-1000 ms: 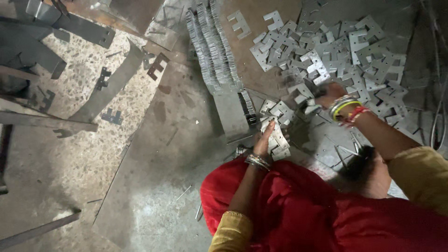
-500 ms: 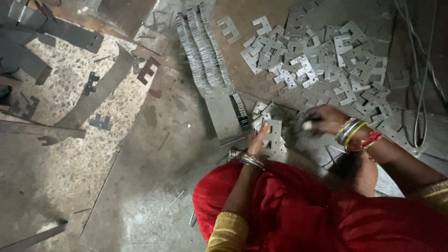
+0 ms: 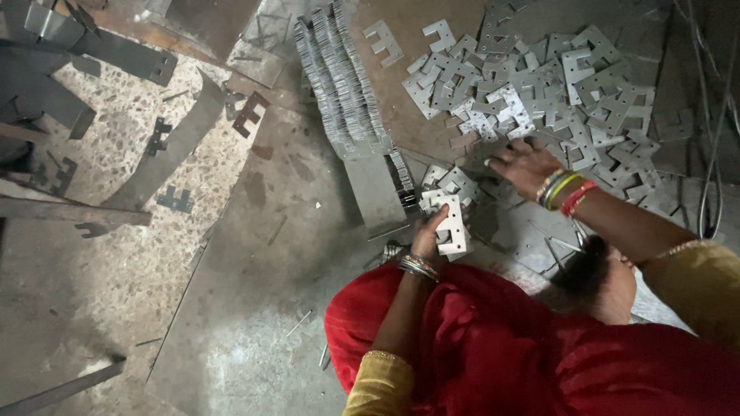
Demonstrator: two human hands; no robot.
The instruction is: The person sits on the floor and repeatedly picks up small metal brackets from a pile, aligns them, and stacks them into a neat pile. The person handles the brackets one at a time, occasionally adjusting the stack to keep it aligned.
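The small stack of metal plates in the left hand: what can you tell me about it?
The small stack of metal plates is pale grey, flat, thin sheet metal with rectangular notches and slots cut through. The left hand grips it from below, thumb on its face, holding it just above the floor, in front of the red clothing. It is near a long, tidy row of plates.

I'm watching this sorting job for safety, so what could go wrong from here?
The bare right hand presses on a loose heap of stamped metal plates; their cut edges could nick the fingers. The left hand holds a small stack of plates by one side, so it might slip apart. The long leaning row of plates nearby could topple if bumped.
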